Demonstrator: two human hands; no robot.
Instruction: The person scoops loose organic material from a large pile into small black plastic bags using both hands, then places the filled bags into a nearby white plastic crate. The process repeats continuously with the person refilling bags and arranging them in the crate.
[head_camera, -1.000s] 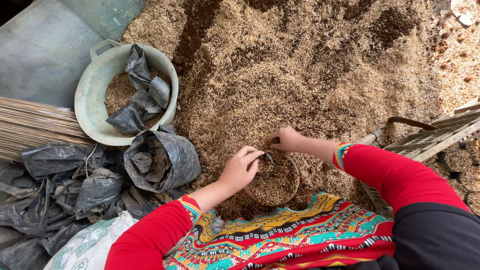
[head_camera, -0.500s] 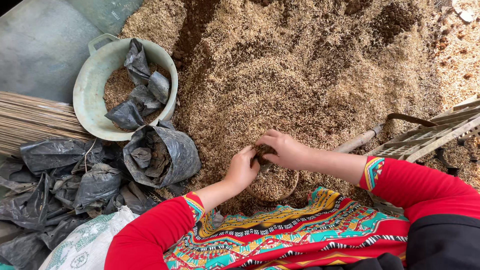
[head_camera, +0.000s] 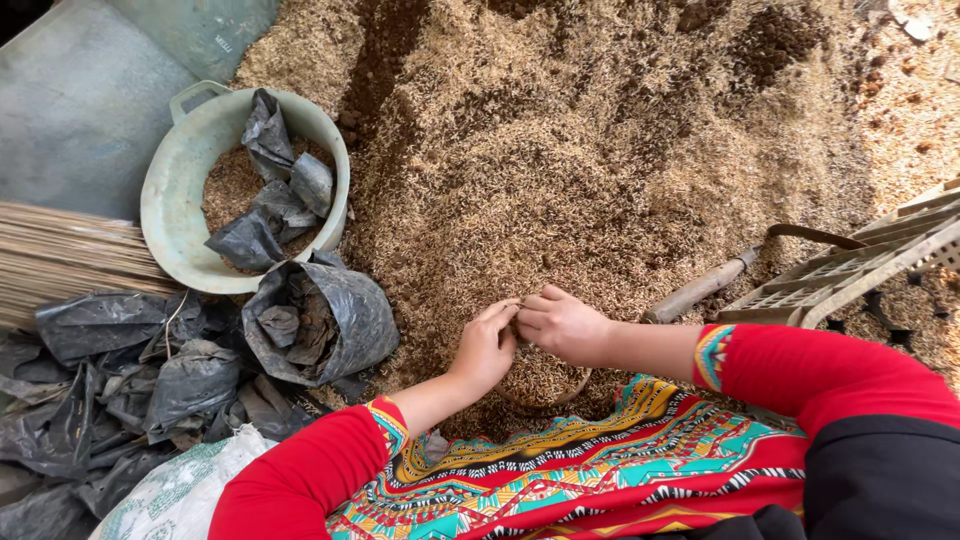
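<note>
Head view: hands (head_camera: 525, 335) at pot rim (head_camera: 545, 400)

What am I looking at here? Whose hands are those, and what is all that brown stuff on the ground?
There is no machine here. A person wears a camera on their head, so you look down at their own two arms in red sleeves. The left hand and the right hand meet over a small round pot filled with the brown stuff. That brown stuff is a big heap of husks and soil. To the left stands a pale green tub with crumpled black bags inside, and more black plastic bags lie below it. A tool with a wooden handle rests at the right, beside a plastic crate.
</note>
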